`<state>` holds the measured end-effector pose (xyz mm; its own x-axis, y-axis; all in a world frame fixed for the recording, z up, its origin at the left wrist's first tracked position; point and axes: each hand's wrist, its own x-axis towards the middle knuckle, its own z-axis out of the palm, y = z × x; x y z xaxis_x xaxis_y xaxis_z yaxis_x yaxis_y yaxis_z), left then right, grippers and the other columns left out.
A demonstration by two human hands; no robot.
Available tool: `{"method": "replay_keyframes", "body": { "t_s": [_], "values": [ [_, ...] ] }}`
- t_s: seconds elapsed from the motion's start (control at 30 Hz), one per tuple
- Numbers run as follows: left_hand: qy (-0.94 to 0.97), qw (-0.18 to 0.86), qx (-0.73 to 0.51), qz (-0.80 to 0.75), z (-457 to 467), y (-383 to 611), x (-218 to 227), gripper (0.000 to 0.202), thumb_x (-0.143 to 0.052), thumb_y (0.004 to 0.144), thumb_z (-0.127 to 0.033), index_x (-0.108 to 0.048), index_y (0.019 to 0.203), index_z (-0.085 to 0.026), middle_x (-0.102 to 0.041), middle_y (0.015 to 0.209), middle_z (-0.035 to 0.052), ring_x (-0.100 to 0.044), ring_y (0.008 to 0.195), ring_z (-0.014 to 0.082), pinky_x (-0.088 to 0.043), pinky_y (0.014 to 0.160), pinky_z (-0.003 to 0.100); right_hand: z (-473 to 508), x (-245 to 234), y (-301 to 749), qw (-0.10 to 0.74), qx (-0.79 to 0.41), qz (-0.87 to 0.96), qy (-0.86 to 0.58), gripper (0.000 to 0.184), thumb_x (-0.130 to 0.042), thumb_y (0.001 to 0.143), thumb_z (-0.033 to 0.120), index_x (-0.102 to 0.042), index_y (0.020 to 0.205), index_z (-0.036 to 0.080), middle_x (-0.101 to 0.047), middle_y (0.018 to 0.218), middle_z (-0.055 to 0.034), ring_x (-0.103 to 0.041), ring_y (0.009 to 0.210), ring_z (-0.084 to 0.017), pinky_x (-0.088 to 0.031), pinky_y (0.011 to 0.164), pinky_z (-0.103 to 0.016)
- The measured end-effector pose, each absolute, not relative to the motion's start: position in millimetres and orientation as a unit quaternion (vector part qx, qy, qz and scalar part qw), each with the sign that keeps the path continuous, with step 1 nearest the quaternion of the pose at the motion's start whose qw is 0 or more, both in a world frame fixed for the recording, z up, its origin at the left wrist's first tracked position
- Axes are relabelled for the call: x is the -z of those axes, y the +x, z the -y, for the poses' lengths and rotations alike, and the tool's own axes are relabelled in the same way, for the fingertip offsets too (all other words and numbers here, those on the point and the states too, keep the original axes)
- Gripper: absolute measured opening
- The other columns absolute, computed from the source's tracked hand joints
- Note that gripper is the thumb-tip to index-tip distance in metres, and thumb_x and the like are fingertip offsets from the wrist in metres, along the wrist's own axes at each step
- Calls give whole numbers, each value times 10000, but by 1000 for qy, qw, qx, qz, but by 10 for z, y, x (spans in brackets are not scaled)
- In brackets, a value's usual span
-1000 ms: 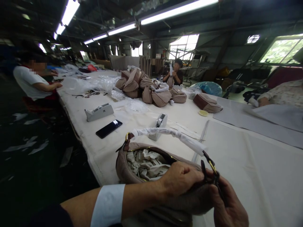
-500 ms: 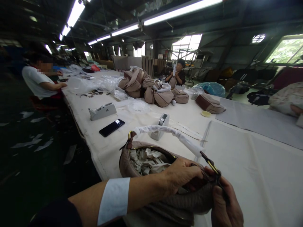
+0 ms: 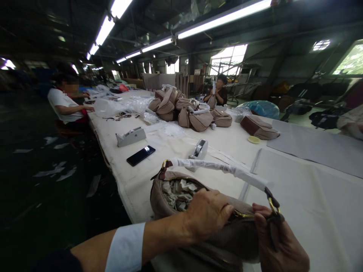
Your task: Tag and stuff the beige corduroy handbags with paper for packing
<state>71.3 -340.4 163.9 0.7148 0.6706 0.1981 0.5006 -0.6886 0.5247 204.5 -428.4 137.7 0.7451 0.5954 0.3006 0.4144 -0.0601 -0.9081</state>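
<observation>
A taupe ribbed handbag [image 3: 160, 200] stands upright before me, stuffed with crumpled paper [image 3: 178, 192] that shows through its open left part. White wrapping covers its raised handle [image 3: 215, 166]. My left hand [image 3: 210, 213] is closed over the zipper midway along the top; its fingers hide the zipper pull. To the right of that hand, a stretch of gold zipper [image 3: 243, 215] is closed. My right hand [image 3: 279, 238] pinches the bag's right end, just below the gold handle ring [image 3: 274, 206].
Behind the bag stand two tape dispensers [image 3: 130, 136] and a black phone [image 3: 141, 155]. Farther back are a pile of similar handbags [image 3: 170, 104], clear plastic, and a yellow disc [image 3: 254, 139]. Co-workers sit at the table's left edge and far side.
My left hand has moved left along the zipper from the bag's right end, and the zipper behind it is now closed. My right hand keeps hold of that end. The view has shifted slightly.
</observation>
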Motion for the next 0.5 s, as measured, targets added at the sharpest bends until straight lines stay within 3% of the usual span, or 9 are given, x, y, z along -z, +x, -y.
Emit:
{"method": "replay_keyframes", "body": {
  "t_s": [0.1, 0.23, 0.3, 0.43, 0.5],
  "values": [
    [916, 119, -192, -333, 3386, 536, -1541, 281, -446, 909, -330, -596, 755, -149, -641, 841, 69, -560, 863, 215, -412, 816, 371, 4268, -1395, 2015, 564, -55, 358, -742, 478, -552, 750, 672, -619, 875, 215, -659, 937, -51, -602, 941, -270, -435, 884, -343],
    [909, 134, -182, -350, 3317, 333, -1533, 290, -431, 918, -313, -599, 758, -138, -632, 805, 58, -566, 789, 187, -426, 757, 325, 4261, -1365, 1953, 531, -41, 381, -756, 506, -505, 767, 701, -620, 887, 223, -654, 924, -45, -606, 930, -264, -439, 876, -340],
    [898, 191, -187, -351, 3265, 273, -1547, 295, -443, 911, -310, -604, 740, -131, -621, 766, 46, -559, 731, 157, -418, 700, 273, 4247, -1353, 1901, 528, -43, 380, -758, 508, -506, 765, 703, -624, 895, 226, -653, 924, -45, -606, 934, -267, -437, 879, -344],
    [824, 409, -157, -360, 3178, 280, -1515, 332, -443, 903, -341, -587, 698, -122, -579, 638, 1, -539, 614, 115, -391, 572, 203, 4205, -1389, 1825, 521, -54, 338, -781, 543, -479, 760, 727, -615, 910, 223, -651, 876, -58, -611, 891, -276, -458, 818, -351],
    [817, 424, -135, -368, 3155, 317, -1490, 340, -407, 916, -324, -585, 715, -115, -593, 640, 8, -548, 603, 117, -401, 562, 201, 4192, -1411, 1831, 518, -55, 316, -793, 543, -478, 753, 724, -613, 919, 225, -646, 847, -60, -607, 885, -285, -461, 795, -358]
  ]
}}
